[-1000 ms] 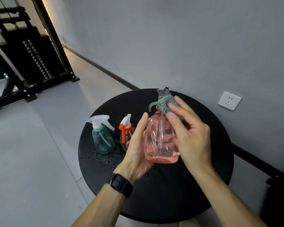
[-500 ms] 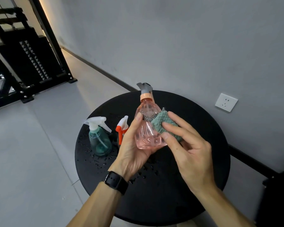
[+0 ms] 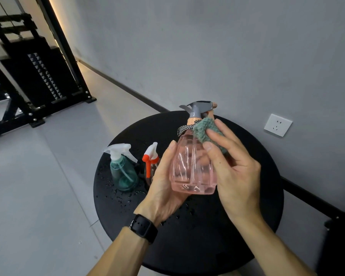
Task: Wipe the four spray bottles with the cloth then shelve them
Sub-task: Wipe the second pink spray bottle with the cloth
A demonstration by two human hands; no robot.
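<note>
My left hand point(image 3: 163, 182) grips a clear pink spray bottle point(image 3: 189, 168) with a grey trigger head, held upright above the round black table point(image 3: 237, 246). My right hand point(image 3: 233, 166) presses a folded green cloth point(image 3: 204, 129) against the bottle's shoulder, just under the neck. On the table's left part stand a teal spray bottle point(image 3: 124, 172) with a white head and, beside it, a small clear bottle point(image 3: 150, 158) with an orange and white head, partly hidden behind my left hand. A fourth bottle is not in view.
Water drops point(image 3: 118, 198) speckle the table's left side. A grey wall with a white socket point(image 3: 277, 125) runs close behind the table. A black metal rack point(image 3: 38, 76) stands at the far left across the light floor.
The pink bottle has been tipped from leaning away to upright and drawn closer. The cloth has slid from the bottle's side up to its shoulder. The other bottles have not moved.
</note>
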